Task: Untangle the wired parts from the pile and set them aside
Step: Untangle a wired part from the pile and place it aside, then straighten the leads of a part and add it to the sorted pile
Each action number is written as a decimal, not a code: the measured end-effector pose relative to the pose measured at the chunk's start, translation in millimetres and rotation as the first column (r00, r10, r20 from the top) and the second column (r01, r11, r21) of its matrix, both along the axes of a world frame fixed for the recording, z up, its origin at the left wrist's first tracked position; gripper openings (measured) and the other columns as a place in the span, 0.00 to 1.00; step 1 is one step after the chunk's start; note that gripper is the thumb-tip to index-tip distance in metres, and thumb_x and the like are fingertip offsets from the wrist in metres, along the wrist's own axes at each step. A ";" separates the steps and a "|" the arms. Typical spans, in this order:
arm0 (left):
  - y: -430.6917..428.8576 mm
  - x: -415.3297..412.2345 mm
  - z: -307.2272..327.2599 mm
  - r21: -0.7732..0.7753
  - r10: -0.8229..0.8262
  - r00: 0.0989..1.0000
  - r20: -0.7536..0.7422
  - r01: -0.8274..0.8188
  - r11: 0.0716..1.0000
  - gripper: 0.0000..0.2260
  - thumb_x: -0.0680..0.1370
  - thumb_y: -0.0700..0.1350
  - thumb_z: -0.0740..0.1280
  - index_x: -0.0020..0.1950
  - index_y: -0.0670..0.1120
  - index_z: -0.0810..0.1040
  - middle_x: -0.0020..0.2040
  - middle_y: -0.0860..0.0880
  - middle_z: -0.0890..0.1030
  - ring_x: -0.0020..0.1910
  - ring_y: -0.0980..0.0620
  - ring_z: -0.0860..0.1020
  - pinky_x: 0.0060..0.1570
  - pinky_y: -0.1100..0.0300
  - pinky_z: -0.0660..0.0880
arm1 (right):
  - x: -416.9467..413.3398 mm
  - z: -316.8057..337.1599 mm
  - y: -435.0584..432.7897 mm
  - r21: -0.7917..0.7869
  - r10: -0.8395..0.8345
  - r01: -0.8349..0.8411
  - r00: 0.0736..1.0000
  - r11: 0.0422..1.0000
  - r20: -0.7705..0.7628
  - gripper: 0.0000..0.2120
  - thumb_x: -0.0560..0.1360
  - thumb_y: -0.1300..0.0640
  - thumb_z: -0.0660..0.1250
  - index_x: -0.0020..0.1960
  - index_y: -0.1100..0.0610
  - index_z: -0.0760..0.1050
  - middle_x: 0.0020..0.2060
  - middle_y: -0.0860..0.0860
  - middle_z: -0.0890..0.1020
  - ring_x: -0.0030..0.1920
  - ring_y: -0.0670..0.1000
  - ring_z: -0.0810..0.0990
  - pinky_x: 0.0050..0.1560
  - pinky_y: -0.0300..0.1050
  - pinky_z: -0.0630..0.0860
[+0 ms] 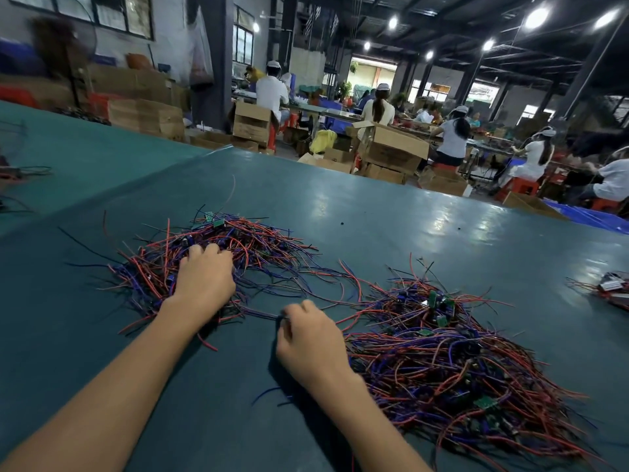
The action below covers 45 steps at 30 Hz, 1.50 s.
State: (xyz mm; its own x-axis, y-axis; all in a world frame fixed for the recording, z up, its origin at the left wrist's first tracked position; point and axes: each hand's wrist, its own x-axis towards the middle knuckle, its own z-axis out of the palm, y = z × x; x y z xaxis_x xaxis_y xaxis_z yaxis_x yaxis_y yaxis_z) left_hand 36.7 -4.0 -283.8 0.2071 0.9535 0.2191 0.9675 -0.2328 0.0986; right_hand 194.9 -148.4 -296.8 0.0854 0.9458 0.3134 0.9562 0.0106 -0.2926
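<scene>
Two heaps of red, blue and black wired parts lie on a teal table (pixel 391 216). The left heap (pixel 258 247) is flatter; the right heap (pixel 452 362) is bigger and holds small green circuit boards. My left hand (pixel 204 277) rests on the left heap with its fingers curled down into the wires. My right hand (pixel 306 335) lies between the heaps and pinches thin wires that run toward the left heap. What the fingertips of either hand hold is partly hidden.
A small bundle of parts (pixel 612 289) sits at the table's right edge. Loose wires (pixel 23 173) lie far left. Beyond the table's far edge are cardboard boxes (pixel 391 148) and seated workers (pixel 452 137).
</scene>
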 end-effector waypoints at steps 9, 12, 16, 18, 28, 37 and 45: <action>-6.3 -4.6 -1.9 0.151 -0.078 0.996 0.036 0.072 0.986 0.10 0.81 0.51 0.67 0.61 0.54 0.81 0.59 0.46 0.72 0.60 0.42 0.67 0.57 0.44 0.68 | 3.1 -13.6 -11.0 0.112 0.098 -0.090 0.993 0.990 -0.068 0.12 0.80 0.53 0.60 0.56 0.55 0.79 0.50 0.53 0.78 0.52 0.57 0.76 0.46 0.50 0.75; -17.4 -4.0 0.7 0.351 -0.162 0.985 0.061 0.131 0.927 0.10 0.80 0.52 0.69 0.57 0.49 0.81 0.60 0.45 0.74 0.58 0.40 0.69 0.53 0.43 0.67 | 3.5 -10.9 -13.5 0.180 0.113 -0.086 0.983 0.980 -0.145 0.11 0.80 0.56 0.62 0.58 0.56 0.80 0.51 0.53 0.80 0.52 0.57 0.78 0.50 0.52 0.76; -33.3 -0.1 13.2 0.596 -0.482 0.864 0.143 0.314 0.739 0.10 0.81 0.51 0.67 0.56 0.47 0.82 0.56 0.50 0.81 0.56 0.42 0.76 0.53 0.46 0.65 | 4.5 -4.7 -15.1 0.342 0.114 0.007 0.937 0.940 -0.331 0.11 0.79 0.61 0.66 0.60 0.59 0.82 0.52 0.52 0.83 0.51 0.51 0.81 0.55 0.46 0.77; -42.3 6.2 19.6 0.676 -0.613 0.779 0.130 0.382 0.630 0.11 0.81 0.50 0.65 0.57 0.44 0.82 0.52 0.50 0.82 0.53 0.43 0.79 0.54 0.45 0.67 | 4.3 -0.8 -16.2 0.404 0.118 0.087 0.882 0.911 -0.456 0.10 0.79 0.61 0.68 0.59 0.59 0.83 0.48 0.51 0.84 0.46 0.45 0.80 0.52 0.40 0.76; -74.2 36.4 20.6 0.665 -0.895 0.418 0.153 0.626 0.406 0.14 0.84 0.40 0.61 0.64 0.33 0.77 0.56 0.39 0.79 0.54 0.42 0.80 0.58 0.48 0.77 | 5.7 30.1 -23.4 0.210 0.217 0.084 -0.098 0.974 -0.971 0.12 0.70 0.48 0.75 0.48 0.54 0.86 0.32 0.50 0.72 0.29 0.45 0.66 0.28 0.37 0.63; -79.1 35.9 19.3 0.634 -0.876 0.445 0.186 0.627 0.453 0.14 0.82 0.41 0.64 0.62 0.34 0.80 0.53 0.39 0.81 0.50 0.40 0.81 0.52 0.46 0.79 | 20.7 36.9 -22.5 0.210 0.240 0.166 -0.191 0.964 -0.952 0.06 0.66 0.55 0.77 0.42 0.56 0.87 0.33 0.52 0.80 0.29 0.46 0.72 0.28 0.37 0.67; -68.2 32.4 15.1 0.625 -0.851 0.472 0.231 0.599 0.502 0.12 0.82 0.41 0.65 0.59 0.35 0.81 0.51 0.41 0.82 0.49 0.42 0.82 0.50 0.45 0.79 | 30.0 39.5 -21.6 0.219 0.243 0.429 -0.001 0.877 -0.970 0.09 0.71 0.60 0.78 0.33 0.60 0.85 0.30 0.58 0.82 0.25 0.49 0.76 0.22 0.40 0.68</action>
